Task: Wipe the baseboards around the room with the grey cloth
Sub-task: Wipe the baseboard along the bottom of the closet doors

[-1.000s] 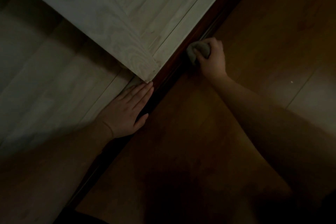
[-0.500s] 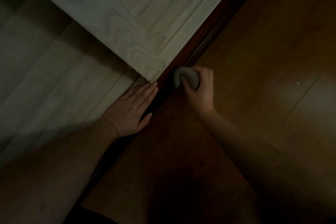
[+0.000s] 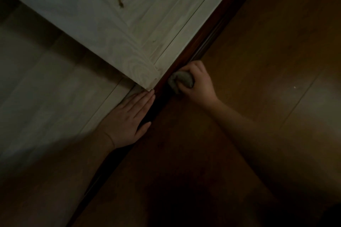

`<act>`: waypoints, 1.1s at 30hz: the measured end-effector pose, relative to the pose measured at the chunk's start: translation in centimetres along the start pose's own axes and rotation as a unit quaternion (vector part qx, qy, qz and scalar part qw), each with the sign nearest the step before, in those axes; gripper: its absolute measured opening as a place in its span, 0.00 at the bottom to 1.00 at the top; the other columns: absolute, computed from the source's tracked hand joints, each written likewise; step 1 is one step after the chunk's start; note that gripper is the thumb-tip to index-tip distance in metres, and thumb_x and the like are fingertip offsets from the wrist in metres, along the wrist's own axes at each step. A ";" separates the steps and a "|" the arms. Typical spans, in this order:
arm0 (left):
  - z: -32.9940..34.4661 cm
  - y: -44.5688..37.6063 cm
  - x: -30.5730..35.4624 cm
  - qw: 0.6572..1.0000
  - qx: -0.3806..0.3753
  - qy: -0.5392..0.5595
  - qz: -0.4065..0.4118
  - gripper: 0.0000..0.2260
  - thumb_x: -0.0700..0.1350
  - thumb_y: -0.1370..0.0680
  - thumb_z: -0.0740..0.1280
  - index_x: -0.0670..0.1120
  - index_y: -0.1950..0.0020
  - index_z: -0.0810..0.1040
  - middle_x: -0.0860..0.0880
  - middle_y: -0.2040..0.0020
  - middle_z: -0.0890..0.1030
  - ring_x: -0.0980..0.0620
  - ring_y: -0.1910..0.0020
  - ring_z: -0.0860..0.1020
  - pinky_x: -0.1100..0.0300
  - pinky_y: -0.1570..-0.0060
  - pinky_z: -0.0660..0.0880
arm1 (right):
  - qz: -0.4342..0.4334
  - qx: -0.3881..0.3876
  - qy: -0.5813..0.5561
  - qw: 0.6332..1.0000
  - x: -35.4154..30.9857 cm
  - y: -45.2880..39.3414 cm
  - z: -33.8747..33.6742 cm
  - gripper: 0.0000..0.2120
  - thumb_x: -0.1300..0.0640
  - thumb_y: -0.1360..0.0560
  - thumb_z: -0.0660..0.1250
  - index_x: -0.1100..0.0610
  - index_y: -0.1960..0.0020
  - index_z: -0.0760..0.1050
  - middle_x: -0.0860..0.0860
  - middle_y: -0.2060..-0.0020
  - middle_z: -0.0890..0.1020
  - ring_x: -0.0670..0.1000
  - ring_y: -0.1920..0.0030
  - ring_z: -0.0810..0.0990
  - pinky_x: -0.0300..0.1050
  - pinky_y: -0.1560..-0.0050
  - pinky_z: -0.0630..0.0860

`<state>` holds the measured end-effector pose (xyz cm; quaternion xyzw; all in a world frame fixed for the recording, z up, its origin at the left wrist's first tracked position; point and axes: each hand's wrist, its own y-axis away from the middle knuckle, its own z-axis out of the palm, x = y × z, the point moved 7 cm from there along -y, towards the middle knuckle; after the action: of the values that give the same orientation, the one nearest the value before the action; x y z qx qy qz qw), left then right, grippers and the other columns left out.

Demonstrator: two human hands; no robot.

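Grey crumpled cloth [image 3: 181, 81] is bunched in my right hand [image 3: 198, 84], fingers curled tight round it, pressed to the dark wooden baseboard [image 3: 201, 42] beside the pale wood panel's corner [image 3: 147, 77]. My left hand [image 3: 129, 118] lies flat, fingers straight, bracing me. Mid-wipe here; next I reckon it's sliding along the strip.

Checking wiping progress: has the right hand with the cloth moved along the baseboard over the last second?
Yes. The right hand with the grey cloth slid down the baseboard to the panel corner.

Dim home: wooden floor [image 3: 258, 61], baseboard [image 3: 208, 31]
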<state>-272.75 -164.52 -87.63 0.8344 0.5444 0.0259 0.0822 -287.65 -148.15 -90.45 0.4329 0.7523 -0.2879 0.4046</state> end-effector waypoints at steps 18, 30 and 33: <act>0.3 0.0 0.0 1.000 -0.004 -0.027 0.000 0.31 0.55 0.17 0.52 0.37 0.20 0.54 0.41 0.19 0.54 0.46 0.20 0.53 0.51 0.22 0.51 | 0.185 0.155 0.041 0.970 8.4 -9.8 -13.4 0.17 0.53 0.24 0.68 0.58 0.38 0.70 0.55 0.39 0.70 0.52 0.41 0.74 0.51 0.38 0.75; -0.9 -1.0 3.6 0.999 -0.036 -0.032 0.015 0.26 0.49 0.15 0.41 0.41 0.24 0.67 0.44 0.24 0.68 0.43 0.27 0.69 0.52 0.30 0.66 | 0.178 0.095 0.019 0.979 7.1 0.4 -9.3 0.21 0.53 0.24 0.71 0.56 0.34 0.71 0.54 0.41 0.71 0.47 0.46 0.71 0.38 0.46 0.66; -0.9 -4.8 8.2 0.992 -0.001 -0.080 0.100 0.27 0.48 0.19 0.54 0.39 0.21 0.59 0.41 0.22 0.64 0.45 0.23 0.63 0.50 0.23 0.54 | 0.174 0.079 0.021 0.981 7.5 2.2 -9.1 0.20 0.51 0.23 0.70 0.55 0.34 0.70 0.52 0.41 0.70 0.45 0.48 0.69 0.40 0.45 0.68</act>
<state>-273.92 -155.04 -87.89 0.8840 0.4498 -0.0322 0.1232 -291.26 -136.88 -92.45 0.5935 0.6488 -0.2631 0.3970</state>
